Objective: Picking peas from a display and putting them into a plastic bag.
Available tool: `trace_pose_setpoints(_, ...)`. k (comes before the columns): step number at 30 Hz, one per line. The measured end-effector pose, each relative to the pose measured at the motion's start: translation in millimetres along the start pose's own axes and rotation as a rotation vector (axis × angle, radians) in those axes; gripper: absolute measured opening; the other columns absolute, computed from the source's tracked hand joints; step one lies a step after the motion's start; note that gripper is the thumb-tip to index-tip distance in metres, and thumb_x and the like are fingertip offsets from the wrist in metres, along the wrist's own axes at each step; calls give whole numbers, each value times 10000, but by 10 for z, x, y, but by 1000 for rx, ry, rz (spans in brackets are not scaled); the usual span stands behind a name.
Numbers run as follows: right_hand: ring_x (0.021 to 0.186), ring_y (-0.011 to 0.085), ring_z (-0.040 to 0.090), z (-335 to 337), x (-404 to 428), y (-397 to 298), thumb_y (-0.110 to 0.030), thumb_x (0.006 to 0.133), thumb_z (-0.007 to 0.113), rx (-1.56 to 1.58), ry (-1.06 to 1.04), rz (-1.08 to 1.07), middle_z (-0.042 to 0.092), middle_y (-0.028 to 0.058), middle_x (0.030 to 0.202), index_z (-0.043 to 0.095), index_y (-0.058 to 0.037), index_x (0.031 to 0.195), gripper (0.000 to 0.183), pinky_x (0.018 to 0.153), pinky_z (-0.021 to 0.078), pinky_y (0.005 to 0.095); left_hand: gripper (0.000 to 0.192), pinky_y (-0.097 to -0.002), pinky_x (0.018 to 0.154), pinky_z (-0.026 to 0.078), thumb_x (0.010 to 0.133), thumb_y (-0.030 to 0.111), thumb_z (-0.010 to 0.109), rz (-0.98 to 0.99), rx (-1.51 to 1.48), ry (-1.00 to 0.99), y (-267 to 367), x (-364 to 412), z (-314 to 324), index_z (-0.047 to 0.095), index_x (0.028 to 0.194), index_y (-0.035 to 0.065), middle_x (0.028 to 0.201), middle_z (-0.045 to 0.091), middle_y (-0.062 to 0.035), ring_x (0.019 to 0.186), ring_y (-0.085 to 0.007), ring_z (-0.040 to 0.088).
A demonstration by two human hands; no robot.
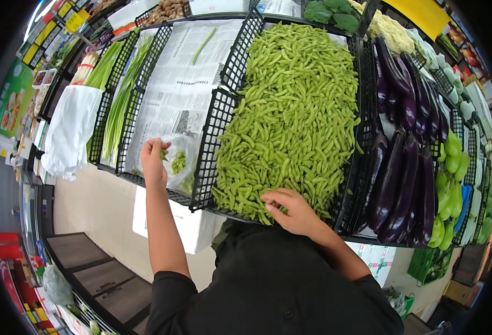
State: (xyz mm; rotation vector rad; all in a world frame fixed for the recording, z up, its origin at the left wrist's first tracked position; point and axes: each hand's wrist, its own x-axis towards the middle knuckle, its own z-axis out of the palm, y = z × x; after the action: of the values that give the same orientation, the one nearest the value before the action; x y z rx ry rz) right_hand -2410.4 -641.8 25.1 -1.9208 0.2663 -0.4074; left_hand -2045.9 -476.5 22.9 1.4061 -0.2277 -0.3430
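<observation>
My left hand (155, 162) is curled at the left side of a clear plastic bag (186, 146), with a bit of green pod showing at its fingers. Inside the bag lie some green soybean pods (179, 163). The bag rests on newspaper (179, 71) lining a black crate section. My right hand (294, 211) is at the near edge of a large heap of green soybean pods (296, 121). Its thumb and fingers are bent over the pods; green shows between them, but whether any are gripped is unclear.
A black plastic lattice divider (214, 146) stands between bag and heap. Purple eggplants (396, 184) and light green peppers (447, 188) lie to the right. Leafy green stalks (124, 100) and a white plastic bag (72, 130) are left. One long bean (204, 45) lies on the newspaper.
</observation>
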Motion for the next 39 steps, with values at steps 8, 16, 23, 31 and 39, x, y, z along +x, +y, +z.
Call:
trace_pose_setpoints(8,857,306,634,-167,-86,92,-125,951,638,-69,28,82,664,125,958,674,-33,1158,230,751,498,403,134,-292,825,466,1034,170,583,29,114,-2,-163,-159,75,589,976,50,836,617,-28,879,-158,653)
trace_pose_setpoints(16,822,224,622,-662,-65,266,-103,954,647,-133,425,252,657,96,964,672,-26,1175,235,725,493,338,97,-287,744,456,1032,148,565,-45,-122,-302,-9,-969,648,561,997,58,851,576,-41,770,-146,548)
trace_pose_setpoints(23,822,305,617,-787,-161,309,-100,898,658,-439,384,230,643,118,894,659,-32,1062,177,724,498,408,76,-262,714,471,1027,129,567,-430,-133,-662,-268,-1839,1227,577,993,61,824,608,-19,752,-115,581)
trace_pose_setpoints(31,1071,295,561,-632,-287,173,-216,859,738,-824,84,332,599,73,1007,643,-112,1121,297,885,403,432,74,-261,716,467,1033,126,539,-443,-133,-736,-218,-1822,1239,568,1008,63,863,604,-24,763,-114,569)
trace_pose_setpoints(39,955,285,616,-612,-331,229,-157,882,712,-772,105,365,688,69,931,691,-100,1126,252,877,405,422,86,-261,720,463,1036,140,538,-506,-70,-801,-296,-1930,1249,567,1020,61,881,608,-27,763,-117,569)
